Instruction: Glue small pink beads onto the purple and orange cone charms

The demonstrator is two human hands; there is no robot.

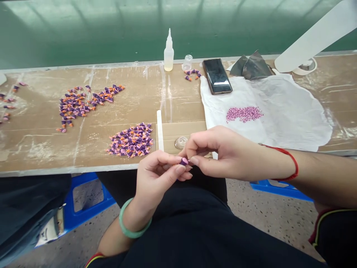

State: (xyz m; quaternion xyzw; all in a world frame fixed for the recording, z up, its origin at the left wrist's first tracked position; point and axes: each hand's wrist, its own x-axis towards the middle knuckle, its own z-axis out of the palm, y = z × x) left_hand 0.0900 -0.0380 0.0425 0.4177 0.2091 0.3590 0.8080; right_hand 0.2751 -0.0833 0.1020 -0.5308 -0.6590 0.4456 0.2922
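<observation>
Between the thumb and fingers of my left hand (158,175) is a small purple figurine piece with a pink end (184,161). My right hand (220,152) meets it from the right, thumb and forefinger pinched at the pink end. A tiny pink bit seems to be in that pinch, too small to name. Both hands are above the front edge of the table. On the white cloth (290,111) beyond my right hand lies a patch of tiny pink pieces (244,114). Left of my hands is a dense group of purple, pink and orange figurine pieces (131,140).
Farther left lies another figurine group (75,104). A dropper bottle (169,56), a clear cap (187,62), a phone (217,76) and a tape roll (308,67) stand along the back. A clear round dish (181,142) and a white strip (160,130) are near my hands.
</observation>
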